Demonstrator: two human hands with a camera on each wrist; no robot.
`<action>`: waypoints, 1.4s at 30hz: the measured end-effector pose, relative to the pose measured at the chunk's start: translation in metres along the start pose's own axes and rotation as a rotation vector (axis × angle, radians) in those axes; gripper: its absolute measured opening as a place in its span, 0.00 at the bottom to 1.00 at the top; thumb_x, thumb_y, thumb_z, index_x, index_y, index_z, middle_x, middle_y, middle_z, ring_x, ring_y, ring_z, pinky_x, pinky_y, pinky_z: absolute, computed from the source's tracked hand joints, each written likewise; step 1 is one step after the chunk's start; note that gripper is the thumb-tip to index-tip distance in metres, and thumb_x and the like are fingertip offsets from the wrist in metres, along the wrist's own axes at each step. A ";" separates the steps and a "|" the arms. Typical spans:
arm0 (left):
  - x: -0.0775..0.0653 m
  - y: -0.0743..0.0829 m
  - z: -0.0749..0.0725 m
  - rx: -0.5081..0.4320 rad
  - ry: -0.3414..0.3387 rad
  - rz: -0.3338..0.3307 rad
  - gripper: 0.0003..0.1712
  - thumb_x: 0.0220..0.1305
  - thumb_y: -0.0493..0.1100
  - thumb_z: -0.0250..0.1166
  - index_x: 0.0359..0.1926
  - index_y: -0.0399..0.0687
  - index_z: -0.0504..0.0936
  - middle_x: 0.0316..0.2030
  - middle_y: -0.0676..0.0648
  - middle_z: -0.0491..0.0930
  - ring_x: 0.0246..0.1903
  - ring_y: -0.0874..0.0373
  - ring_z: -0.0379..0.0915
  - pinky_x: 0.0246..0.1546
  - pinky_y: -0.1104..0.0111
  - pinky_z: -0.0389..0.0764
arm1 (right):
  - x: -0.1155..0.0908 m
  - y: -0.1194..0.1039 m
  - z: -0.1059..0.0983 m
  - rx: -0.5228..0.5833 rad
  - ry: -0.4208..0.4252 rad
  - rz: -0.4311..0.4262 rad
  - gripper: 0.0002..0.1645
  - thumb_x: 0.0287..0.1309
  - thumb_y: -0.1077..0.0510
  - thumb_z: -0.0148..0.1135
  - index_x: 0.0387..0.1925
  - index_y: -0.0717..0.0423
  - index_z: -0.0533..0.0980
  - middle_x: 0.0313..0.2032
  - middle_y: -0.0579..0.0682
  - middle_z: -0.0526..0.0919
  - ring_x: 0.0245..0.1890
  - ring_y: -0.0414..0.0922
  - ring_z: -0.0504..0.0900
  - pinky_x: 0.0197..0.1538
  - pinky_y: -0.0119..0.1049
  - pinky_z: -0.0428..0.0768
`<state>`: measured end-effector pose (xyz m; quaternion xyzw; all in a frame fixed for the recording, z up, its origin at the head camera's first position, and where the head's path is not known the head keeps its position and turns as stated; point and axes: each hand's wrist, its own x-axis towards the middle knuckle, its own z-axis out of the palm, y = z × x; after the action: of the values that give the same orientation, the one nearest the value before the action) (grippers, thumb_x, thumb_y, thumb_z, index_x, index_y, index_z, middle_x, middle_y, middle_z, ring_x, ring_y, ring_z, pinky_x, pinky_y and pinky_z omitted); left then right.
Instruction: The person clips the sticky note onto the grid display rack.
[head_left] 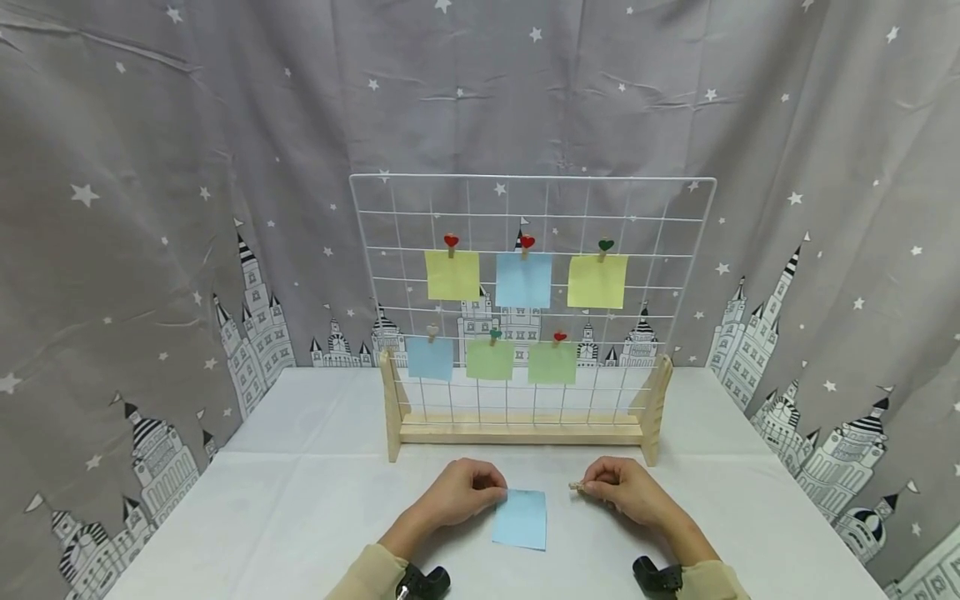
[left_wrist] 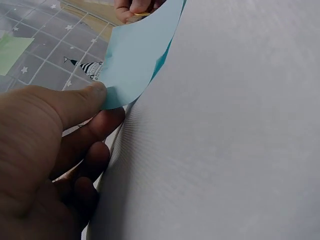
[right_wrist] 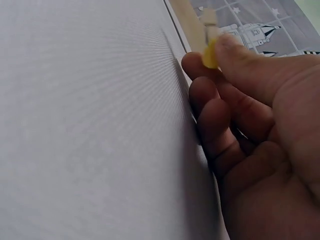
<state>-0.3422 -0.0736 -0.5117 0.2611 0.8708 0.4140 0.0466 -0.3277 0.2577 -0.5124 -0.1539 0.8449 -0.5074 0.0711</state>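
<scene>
Between thumb and forefinger, my left hand (head_left: 463,492) pinches one upper corner of a blue sticky note (head_left: 520,521). In the left wrist view the note (left_wrist: 137,55) bends slightly, its far end towards the other hand. My right hand (head_left: 628,493) pinches a small wooden clothespin (head_left: 575,486) just right of the note, apart from it. A yellow piece (right_wrist: 210,56) on the clothespin shows in the right wrist view, partly covered by the thumb; its shape is hard to tell.
Behind the hands stands a white wire grid (head_left: 532,217) in a wooden base (head_left: 521,431). Yellow, blue and green notes hang on it in two rows under heart clothespins. A white cloth (head_left: 315,500) covers the table; a grey patterned curtain (head_left: 225,108) surrounds it.
</scene>
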 end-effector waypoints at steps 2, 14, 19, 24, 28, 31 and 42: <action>0.001 0.000 -0.001 -0.007 -0.002 -0.002 0.03 0.67 0.47 0.71 0.35 0.58 0.88 0.29 0.60 0.83 0.28 0.68 0.74 0.33 0.73 0.75 | 0.000 0.000 0.000 0.015 0.012 0.004 0.09 0.67 0.56 0.68 0.40 0.59 0.80 0.28 0.45 0.82 0.25 0.37 0.74 0.27 0.28 0.73; 0.004 0.004 -0.003 -0.016 -0.007 -0.002 0.03 0.67 0.45 0.70 0.36 0.55 0.88 0.29 0.59 0.84 0.26 0.67 0.74 0.28 0.73 0.76 | 0.000 -0.005 0.001 0.062 0.055 -0.008 0.09 0.67 0.61 0.67 0.45 0.61 0.84 0.34 0.50 0.84 0.28 0.39 0.77 0.29 0.30 0.76; 0.004 0.006 -0.004 -0.012 0.000 -0.013 0.04 0.67 0.45 0.70 0.37 0.52 0.88 0.30 0.59 0.85 0.28 0.66 0.75 0.30 0.72 0.76 | 0.000 -0.006 0.000 0.078 0.056 0.002 0.14 0.67 0.60 0.67 0.50 0.63 0.84 0.33 0.50 0.84 0.28 0.40 0.77 0.29 0.30 0.76; 0.005 0.009 -0.006 -0.016 0.008 -0.017 0.02 0.67 0.44 0.70 0.38 0.53 0.89 0.31 0.58 0.85 0.30 0.66 0.76 0.34 0.72 0.76 | 0.002 -0.006 0.001 0.102 0.088 0.000 0.16 0.65 0.61 0.68 0.50 0.68 0.82 0.32 0.49 0.83 0.28 0.39 0.77 0.30 0.30 0.77; 0.006 0.009 -0.006 -0.014 0.010 -0.015 0.03 0.67 0.44 0.70 0.38 0.53 0.89 0.31 0.59 0.85 0.30 0.66 0.75 0.34 0.72 0.76 | 0.002 -0.005 0.003 0.094 0.111 0.008 0.14 0.65 0.60 0.69 0.45 0.69 0.84 0.33 0.50 0.85 0.28 0.38 0.77 0.31 0.29 0.77; 0.006 0.008 -0.006 -0.013 0.014 -0.022 0.03 0.67 0.45 0.70 0.38 0.53 0.89 0.31 0.60 0.85 0.30 0.66 0.76 0.35 0.72 0.76 | 0.003 -0.005 0.004 0.066 0.111 0.018 0.13 0.64 0.60 0.70 0.44 0.67 0.84 0.34 0.51 0.86 0.28 0.38 0.77 0.30 0.29 0.76; 0.007 0.005 -0.005 -0.019 0.022 -0.021 0.03 0.67 0.44 0.70 0.38 0.53 0.89 0.31 0.60 0.85 0.31 0.65 0.76 0.34 0.71 0.76 | 0.004 -0.010 0.007 -0.085 0.033 -0.009 0.14 0.59 0.55 0.75 0.44 0.57 0.86 0.37 0.48 0.87 0.34 0.40 0.79 0.35 0.30 0.79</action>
<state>-0.3480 -0.0709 -0.5036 0.2469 0.8700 0.4245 0.0441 -0.3277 0.2462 -0.5069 -0.1523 0.8659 -0.4739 0.0484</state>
